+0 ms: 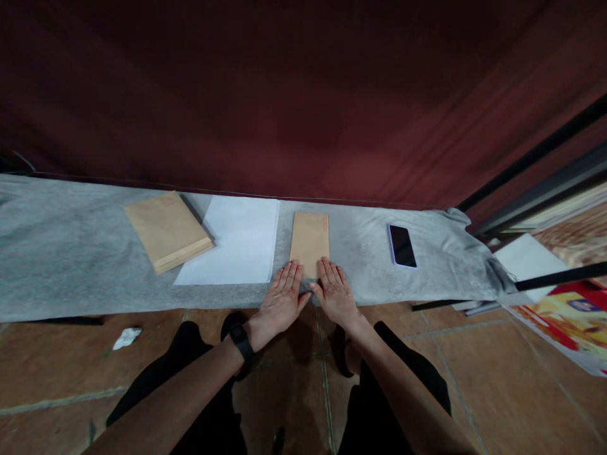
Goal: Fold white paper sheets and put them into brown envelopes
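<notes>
Bare forearms (190, 392) stretch forward over dark-trousered knees, slanting inward from both sides toward the near edge of the table (358, 243). On the left wrist sits a black band with a squarish face, a watch (241, 341) by its shape. Both hands lie palm down, flat and opened out, gripping nothing: the left hand (283, 296) and the right hand (336, 294) point their fingers toward the far edge, fingers lying close together, while the thumbs spread inward toward each other across a narrow gap.

Their fingertips rest on the two near corners of a brown paper envelope (310, 237), a slim, smooth rectangle with small red print by its far right corner. It lies lengthwise between the table's near and far edges, around the middle of its length. Soft grey cloth with a faint nap covers the table, bunching into folds at the right end.

Left of the envelope, smooth white paper (241, 237) reaches almost from far edge to near edge; a tilted stack of brown envelopes (165, 230) overlaps its left side. Toward the right end lies a phone (402, 246), glossy black screen up, in a pale lilac case. Beyond the far edge rises a dark maroon surface (303, 120).
</notes>
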